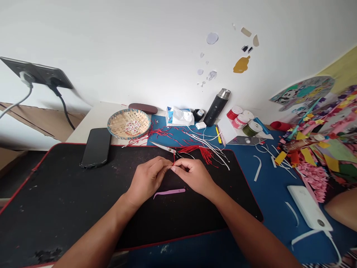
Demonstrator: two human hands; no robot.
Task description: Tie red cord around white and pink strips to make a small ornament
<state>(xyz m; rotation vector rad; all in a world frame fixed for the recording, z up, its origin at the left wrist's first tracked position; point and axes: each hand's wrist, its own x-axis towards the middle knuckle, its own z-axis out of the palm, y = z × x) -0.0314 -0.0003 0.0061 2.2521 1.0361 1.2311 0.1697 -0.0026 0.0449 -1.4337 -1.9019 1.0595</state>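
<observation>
Over the middle of the black mat, my left hand (149,176) and my right hand (195,175) meet fingertip to fingertip. Both pinch a thin red cord (174,158), whose short end stands up between the fingers; the part inside the grip is hidden. Just beyond them lie scissors (164,147), their handles partly covered. A bundle of red cords (202,152) rests behind my right hand, next to several white cords (214,147). Purple curved tweezers (170,192) lie on the mat below my hands, touching neither.
A woven basket (111,128) with small red-and-white pieces stands at the back left, near a phone (96,147). Behind are a tissue pack (180,116), a black flask (217,108) and thread spools (240,117). At right lie a white power bank (309,206) and coloured paper pieces; another person's limb shows there.
</observation>
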